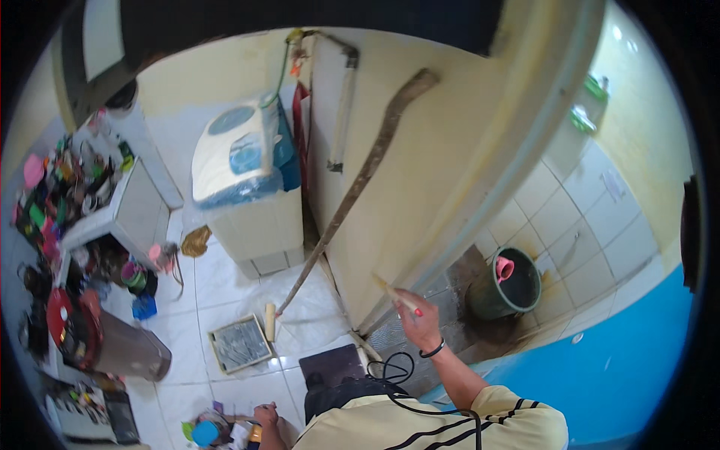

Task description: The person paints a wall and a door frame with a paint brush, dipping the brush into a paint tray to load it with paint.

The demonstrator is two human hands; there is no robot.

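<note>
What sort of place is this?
Probably a home's utility and washing area: a washing machine stands on a tiled floor, and a bucket sits near a tiled wall.

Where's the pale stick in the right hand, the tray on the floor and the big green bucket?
Pale stick (388,287): head view, on its shaft near the tip.
Tray (248,364): head view, on its lower rim.
Green bucket (484,295): head view, on its outer wall.

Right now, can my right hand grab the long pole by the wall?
Probably not right away: your right hand already holds what looks like a brush. Otherwise the way to the long pole seems free, with nothing visible between them, though the distance is hard to judge.
</note>
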